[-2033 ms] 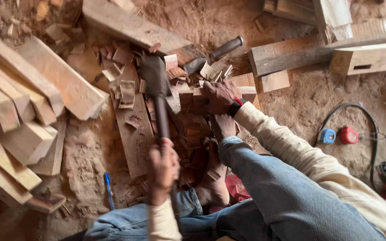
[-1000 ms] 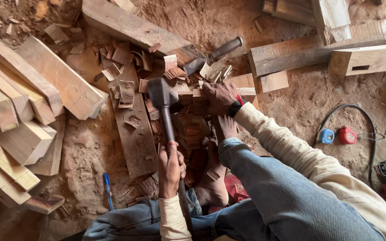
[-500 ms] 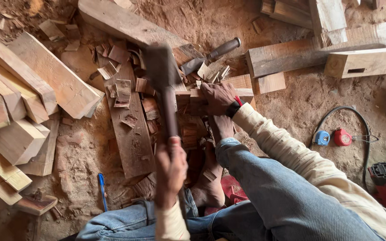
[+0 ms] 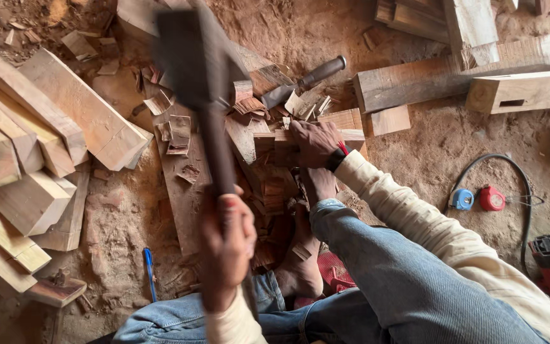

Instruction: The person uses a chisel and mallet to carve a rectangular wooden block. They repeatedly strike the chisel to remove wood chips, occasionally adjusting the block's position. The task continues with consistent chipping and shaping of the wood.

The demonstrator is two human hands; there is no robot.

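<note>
Left hand [image 4: 227, 248] grips the hammer [image 4: 189, 60] handle, head raised up-left of the wood block [image 4: 284, 148]. Right hand [image 4: 314, 143] clamps the block, fingers closed on it, right beside the foot [image 4: 300, 267].

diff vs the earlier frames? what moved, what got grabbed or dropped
The left hand has swung the adze up off the wood: two seconds ago its head sat low by the block, now it is raised toward the camera and blurred. Nothing grabbed or dropped. The right hand still grips the block, the bare foot stays planted, and the beams and chisel have not moved.
</note>
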